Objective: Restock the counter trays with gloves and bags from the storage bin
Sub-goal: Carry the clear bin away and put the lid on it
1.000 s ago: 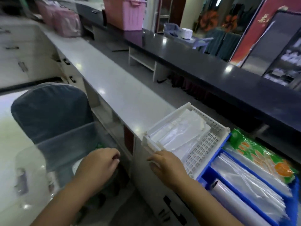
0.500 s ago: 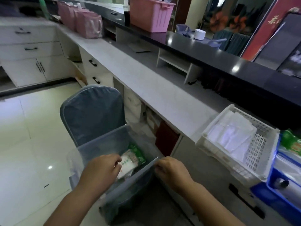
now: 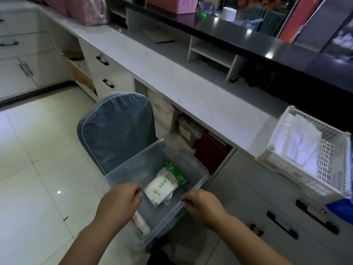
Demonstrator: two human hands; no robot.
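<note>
A clear plastic storage bin [image 3: 193,165] rests on a blue-covered chair [image 3: 116,129]. Inside it lie a white-and-green packet [image 3: 162,189] and, under my left wrist, a white roll-like pack [image 3: 140,225]. My left hand [image 3: 119,202] is curled over the bin's near rim. My right hand [image 3: 202,204] pinches the same rim further right. A white perforated tray [image 3: 333,163] holding folded clear plastic items [image 3: 298,142] sits on the counter at the right, with a sliver of a blue tray [image 3: 343,206] beyond it.
A long pale counter [image 3: 172,73] runs from back left to right, with drawers and open shelves beneath. A raised dark ledge [image 3: 267,46] carries pink baskets [image 3: 172,4] and a white cup [image 3: 230,13]. Shiny tiled floor [image 3: 38,159] lies on the left.
The view swung left and down from the trays to the bin. My right hand left the white tray's edge and now holds the bin's rim. My left hand stays at the rim.
</note>
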